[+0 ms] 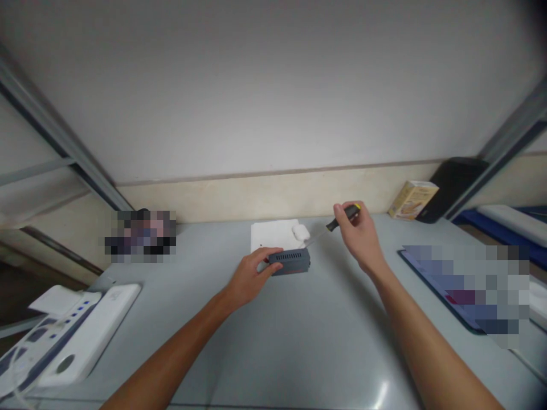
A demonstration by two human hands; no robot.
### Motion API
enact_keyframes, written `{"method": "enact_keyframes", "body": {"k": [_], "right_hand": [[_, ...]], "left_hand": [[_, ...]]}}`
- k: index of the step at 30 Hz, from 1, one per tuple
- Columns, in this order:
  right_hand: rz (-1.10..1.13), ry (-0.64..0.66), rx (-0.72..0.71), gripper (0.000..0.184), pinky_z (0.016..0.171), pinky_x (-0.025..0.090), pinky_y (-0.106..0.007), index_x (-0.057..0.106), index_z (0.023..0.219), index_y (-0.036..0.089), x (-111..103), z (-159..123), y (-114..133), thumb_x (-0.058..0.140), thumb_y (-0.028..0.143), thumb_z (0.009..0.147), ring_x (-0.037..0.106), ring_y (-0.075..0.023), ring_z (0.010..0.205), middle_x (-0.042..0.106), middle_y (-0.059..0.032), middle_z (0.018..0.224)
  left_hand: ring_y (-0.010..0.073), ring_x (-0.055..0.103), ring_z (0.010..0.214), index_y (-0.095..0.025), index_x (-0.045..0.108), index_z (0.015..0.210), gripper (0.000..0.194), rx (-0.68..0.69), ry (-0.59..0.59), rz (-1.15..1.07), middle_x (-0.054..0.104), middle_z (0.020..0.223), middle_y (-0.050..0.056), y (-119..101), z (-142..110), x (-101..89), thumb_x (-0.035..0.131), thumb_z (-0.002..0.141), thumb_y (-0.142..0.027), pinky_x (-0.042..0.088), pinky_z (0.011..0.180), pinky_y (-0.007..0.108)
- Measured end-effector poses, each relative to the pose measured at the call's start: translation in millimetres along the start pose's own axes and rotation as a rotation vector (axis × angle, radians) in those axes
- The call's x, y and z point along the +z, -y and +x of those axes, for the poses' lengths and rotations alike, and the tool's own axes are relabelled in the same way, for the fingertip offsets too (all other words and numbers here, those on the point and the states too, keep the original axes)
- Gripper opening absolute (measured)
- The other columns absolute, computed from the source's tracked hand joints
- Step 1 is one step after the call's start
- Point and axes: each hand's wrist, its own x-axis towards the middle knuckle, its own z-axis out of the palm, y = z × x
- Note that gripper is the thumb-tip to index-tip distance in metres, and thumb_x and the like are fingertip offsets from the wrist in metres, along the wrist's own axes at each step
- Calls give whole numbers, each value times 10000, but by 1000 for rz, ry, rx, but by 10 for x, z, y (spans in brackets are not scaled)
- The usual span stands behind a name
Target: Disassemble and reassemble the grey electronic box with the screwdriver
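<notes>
In the middle of the grey table (239, 353), my left hand (252, 277) grips a dark grey box with vent slots (293, 262) by its left end, thumb in front and fingers behind. My right hand (356, 230) is closed around the black and yellow handle of a screwdriver (342, 218). Its thin shaft slants down to the left, and the tip is close to the box's upper right corner. Whether the tip touches the box I cannot tell. Behind the box lie white paper (273, 232) and a small white rounded case (301, 232).
On the left are a white power strip (55, 319) and a long white device (98, 333). A yellow carton (412, 199) and a black case (453, 188) stand at the back right. A flat, partly blurred tablet-like thing (440, 290) lies at right. The wall closes off the back.
</notes>
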Motion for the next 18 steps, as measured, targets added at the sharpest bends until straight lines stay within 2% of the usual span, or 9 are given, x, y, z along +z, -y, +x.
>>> {"method": "enact_keyframes", "body": {"k": [3,6,9,12,14,18], "right_hand": [[33,41,307,483,485,304,-268,571,846,219,54,-13,-194,661,692,814,376,-117,527,434,59,599],[223,152,474,514,459,265,-266,537,812,225,153,-96,-286,690,714,768,342,-108,482,404,71,548],[381,230,524,507,462,277,-260,581,888,217,259,-199,-297,692,698,775,369,-102,490,497,48,599],[410,308,521,526,487,307,-250,641,1041,205,337,-290,-268,653,683,823,414,-88,521,670,-10,788],[350,368,494,549,517,332,-251,661,1136,205,373,-340,-243,648,668,841,446,-91,546,727,-39,889],[272,473,468,574,583,381,-268,677,1210,213,423,-411,-237,637,664,856,522,-127,602,767,-61,936]], "left_hand": [[185,661,998,-253,686,1259,332,-3,4,5,732,1163,42,-9,-4,-3,632,952,-369,528,959,332],[194,659,1012,-252,670,1279,372,-23,8,-12,730,1188,55,-12,-7,-14,658,933,-389,524,968,348],[205,650,1054,-232,588,1370,508,-8,-39,-59,714,1248,90,22,15,-54,675,917,-444,514,983,358],[197,644,1081,-200,580,1348,437,-16,-175,-81,708,1231,106,126,68,-132,477,1023,-474,495,998,353],[201,631,1116,-191,610,1295,413,-32,-254,-25,707,1194,101,232,110,-187,374,1062,-436,476,1025,364],[237,588,1103,-185,661,1192,272,-7,-292,245,692,1127,96,460,164,-243,508,997,-294,489,985,400]]}}
